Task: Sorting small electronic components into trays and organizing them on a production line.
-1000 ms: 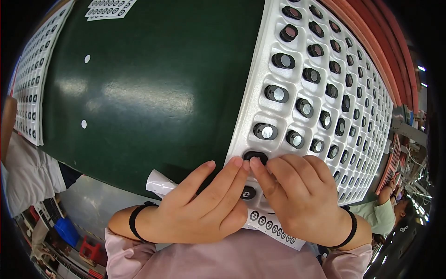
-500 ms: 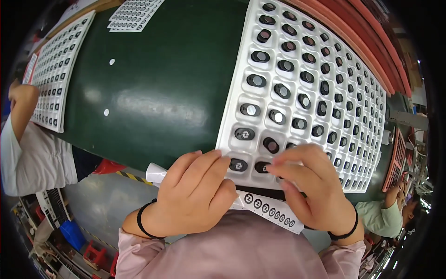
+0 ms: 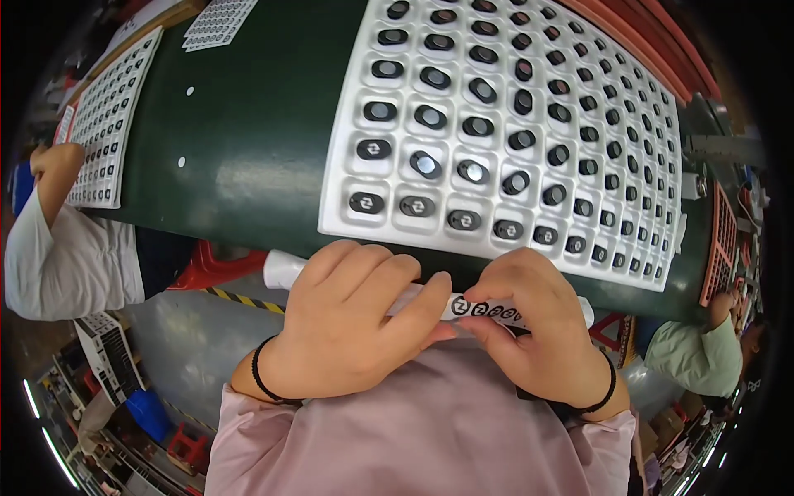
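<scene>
A white strip of round black-and-white stickers [image 3: 495, 312] lies across my front, just below the table's edge. My left hand [image 3: 347, 318] is closed over it, and a rolled white end [image 3: 281, 270] sticks out past the fingers. With thumb and forefinger, my right hand [image 3: 538, 326] pinches at the strip's upper side, beside a sticker; whether a loose sticker is in the pinch is hidden. Beyond both hands sits a white compartment tray [image 3: 413, 240] of small black oval pieces [image 3: 464, 220]. Those along the near row bear a white mark; many others show a plain round disc.
The tray rests on a dark green table [image 3: 256, 149]. Two small white discs [image 3: 182, 162] and sticker sheets [image 3: 219, 23] lie at left. Another filled tray [image 3: 112, 140] is near a person's arm [image 3: 58, 174]. Red trays [image 3: 653, 41] are stacked behind; another person [image 3: 695, 355] is at right.
My right hand has left the tray's near row and come back to the sticker strip, its fingers now pinched. In the picture the tray has shifted left and up.
</scene>
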